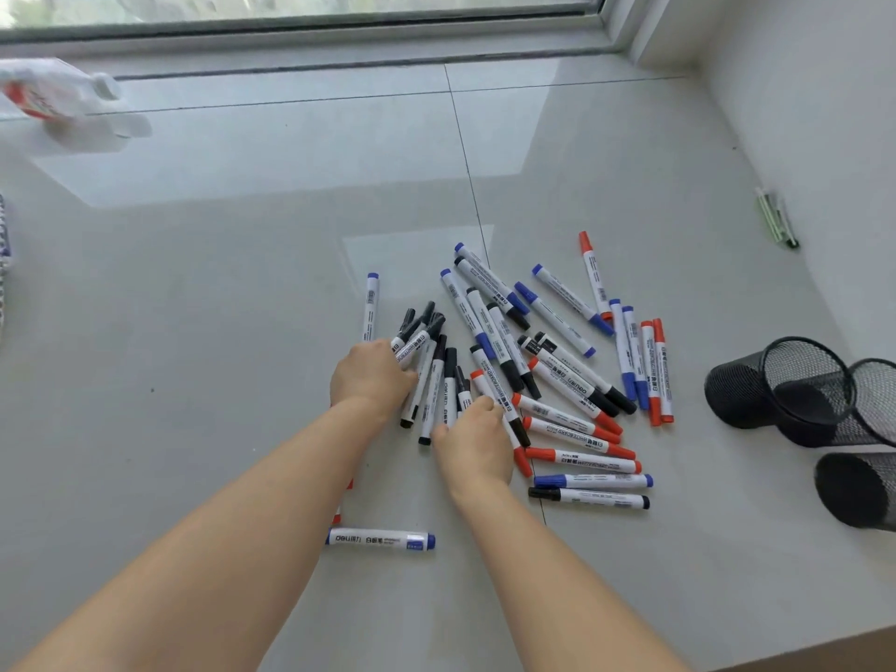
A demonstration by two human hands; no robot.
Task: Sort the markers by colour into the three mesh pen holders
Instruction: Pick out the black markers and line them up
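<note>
From the head view, the left hand (371,375) grips a bundle of black-capped white markers (417,332), while the right hand (477,441) rests on the scattered pile of red, blue and black markers (557,375); its fingers seem curled around one. Three black mesh pen holders (800,390) lie tipped on the grey tiled floor (242,283), well right.

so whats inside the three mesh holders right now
The two mesh holders whose mouths face the camera show no markers inside. The third lies mouth turned away, interior hidden.
</note>
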